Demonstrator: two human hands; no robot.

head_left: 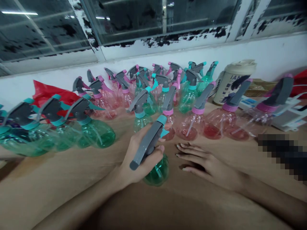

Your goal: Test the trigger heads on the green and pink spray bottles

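Observation:
My left hand (139, 156) is wrapped round the neck of a green spray bottle (158, 172) with a grey and teal trigger head. Green liquid shows in its lower part, below my fingers. To the right, my right hand (199, 161) rests palm down on the wooden table (187, 204), fingers stretched out and holding nothing. Just beyond it stand pink spray bottles (190, 126) with some reddish liquid in them. Behind my left hand is another green spray bottle (141, 119), partly hidden by the hand.
Several green spray bottles (98, 132) line the left side. Mixed pink and green bottles crowd the back by the wall (134, 56). A red plastic bag (50, 92) lies at left. A cream cup (232, 83) and a white boxy item (287, 119) stand at right.

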